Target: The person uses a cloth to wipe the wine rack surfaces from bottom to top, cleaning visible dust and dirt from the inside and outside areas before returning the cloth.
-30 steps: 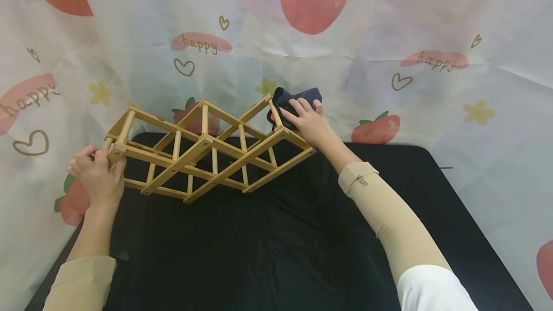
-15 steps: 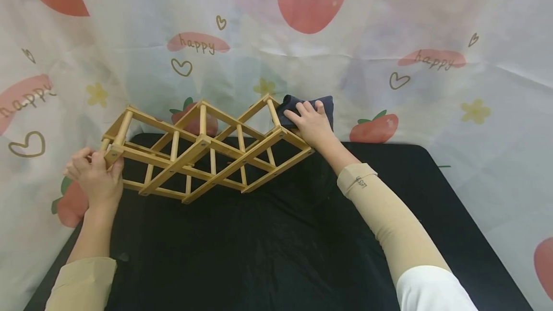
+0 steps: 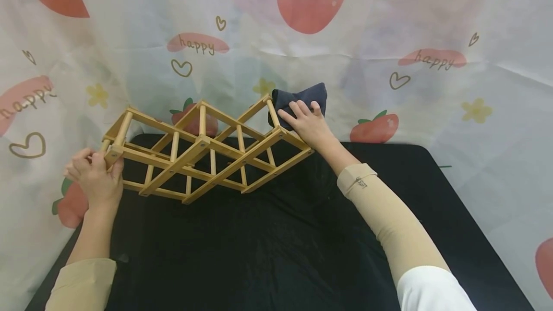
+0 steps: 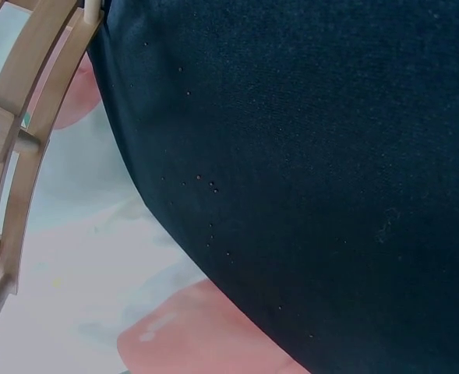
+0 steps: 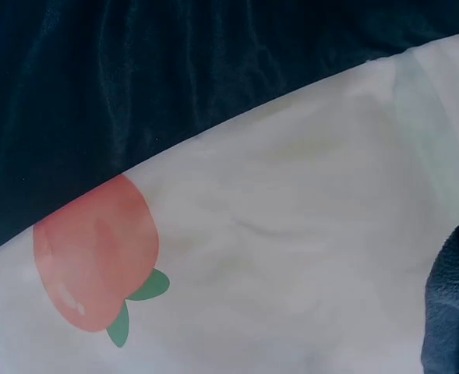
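One wooden lattice rack (image 3: pixel 173 169) is held at the back left of a black counter (image 3: pixel 276 253), its left end grasped by a person's left hand (image 3: pixel 97 174) while the right hand (image 3: pixel 308 126) grips a dark blue cloth (image 3: pixel 312 95) at the opposite end's upper corner. Wiping appears to be under way there; which parts are finished does not show, so how much remains is hard to judge. The rack is not yet released, nor the cloth put aside. Whether the rack touches the counter cannot be told.
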The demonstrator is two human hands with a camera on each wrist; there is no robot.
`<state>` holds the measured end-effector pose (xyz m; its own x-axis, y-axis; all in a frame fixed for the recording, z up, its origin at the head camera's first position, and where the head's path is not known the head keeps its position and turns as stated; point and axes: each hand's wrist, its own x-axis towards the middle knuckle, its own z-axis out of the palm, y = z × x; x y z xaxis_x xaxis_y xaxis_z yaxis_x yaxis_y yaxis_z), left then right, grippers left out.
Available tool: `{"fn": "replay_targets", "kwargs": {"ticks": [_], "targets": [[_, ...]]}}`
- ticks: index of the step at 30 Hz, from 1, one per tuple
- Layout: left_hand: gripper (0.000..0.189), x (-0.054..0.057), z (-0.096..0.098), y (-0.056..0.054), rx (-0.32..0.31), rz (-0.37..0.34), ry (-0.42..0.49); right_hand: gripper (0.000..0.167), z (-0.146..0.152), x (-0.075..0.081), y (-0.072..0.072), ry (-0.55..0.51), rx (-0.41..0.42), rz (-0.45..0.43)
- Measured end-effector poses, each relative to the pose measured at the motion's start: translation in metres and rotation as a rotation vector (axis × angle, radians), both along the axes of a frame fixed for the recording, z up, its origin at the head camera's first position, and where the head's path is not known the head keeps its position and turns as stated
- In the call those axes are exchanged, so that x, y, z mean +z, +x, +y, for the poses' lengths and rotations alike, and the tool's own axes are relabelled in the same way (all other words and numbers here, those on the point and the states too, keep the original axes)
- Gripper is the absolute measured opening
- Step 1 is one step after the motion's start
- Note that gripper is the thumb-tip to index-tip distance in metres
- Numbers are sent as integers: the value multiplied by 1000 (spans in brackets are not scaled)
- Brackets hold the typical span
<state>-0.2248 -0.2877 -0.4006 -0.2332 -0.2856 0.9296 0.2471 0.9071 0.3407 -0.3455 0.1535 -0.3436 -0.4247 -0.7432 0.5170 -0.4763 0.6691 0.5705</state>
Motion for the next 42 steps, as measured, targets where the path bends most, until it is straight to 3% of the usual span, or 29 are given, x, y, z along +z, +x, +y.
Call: {"fn": "replay_targets", "kwargs": {"ticks": [8,18,25,33,38,42], "targets": [[69,-1,0,0,2,-9,3,41,-1,0,-1,-13,39,30],[66,1,0,0,19,-16,-10,38,0,0,5,-48,-113,-120],[68,-1,1,-1,25,-5,-8,43,-2,1,4,17,-78,-10],[68,0,0,0,29,-5,-5,42,-4,2,1,-3,-30,34],[69,0,0,1,29,-9,-5,36,-3,2,4,-26,-104,-81],[67,0,0,1,23,-17,-8,41,-2,3,7,-37,-154,-172]]}}
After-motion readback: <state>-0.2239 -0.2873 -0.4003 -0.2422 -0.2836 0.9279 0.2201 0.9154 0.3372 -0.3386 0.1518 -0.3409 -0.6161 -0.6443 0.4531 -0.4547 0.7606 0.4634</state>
